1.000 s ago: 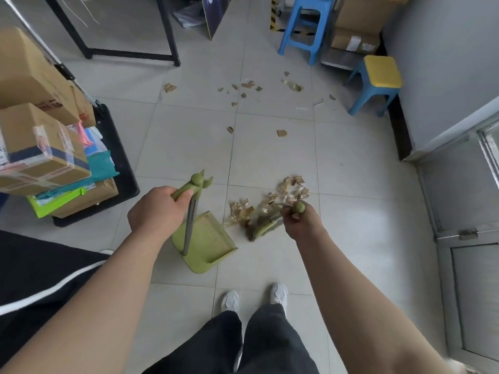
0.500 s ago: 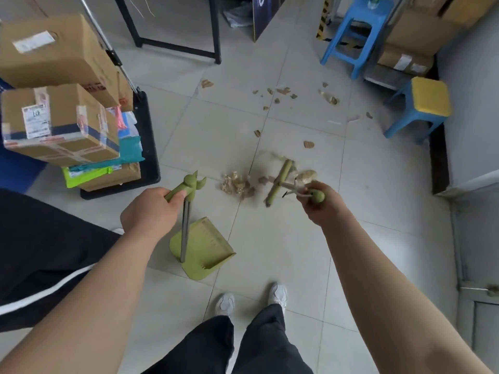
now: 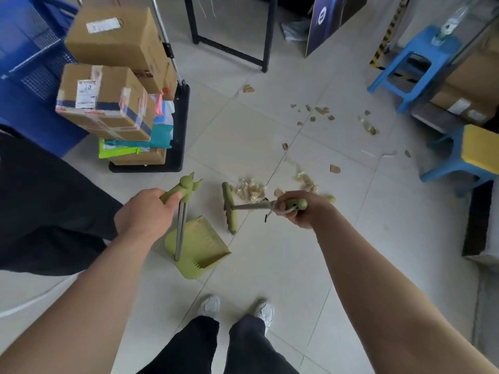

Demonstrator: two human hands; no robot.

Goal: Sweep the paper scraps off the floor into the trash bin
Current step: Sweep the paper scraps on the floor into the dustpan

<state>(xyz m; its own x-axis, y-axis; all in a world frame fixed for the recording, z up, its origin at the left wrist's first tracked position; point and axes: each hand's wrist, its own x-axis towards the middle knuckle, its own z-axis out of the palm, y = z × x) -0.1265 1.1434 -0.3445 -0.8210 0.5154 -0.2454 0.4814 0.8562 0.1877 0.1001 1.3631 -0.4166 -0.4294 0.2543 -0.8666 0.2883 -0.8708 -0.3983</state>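
My left hand (image 3: pixel 145 211) grips the green handle of an upright dustpan (image 3: pixel 201 247) that rests on the tiled floor just ahead of my feet. My right hand (image 3: pixel 297 209) holds the green grip of a small broom (image 3: pixel 229 206), whose head lies to the right of the pan. A heap of tan paper scraps (image 3: pixel 251 188) sits just beyond the broom head. More scraps (image 3: pixel 320 112) lie scattered farther off toward the blue stool. No trash bin is in view.
A black cart (image 3: pixel 178 147) stacked with cardboard boxes (image 3: pixel 105 101) stands at the left. A black metal frame (image 3: pixel 229 28) is ahead. A blue stool (image 3: pixel 410 63) and a yellow-topped stool (image 3: pixel 469 155) stand at the right, with boxes behind them.
The broom head has swung from the right of the scrap heap toward the dustpan, dragging scraps leftward. The dustpan has stayed put; my view has shifted left.
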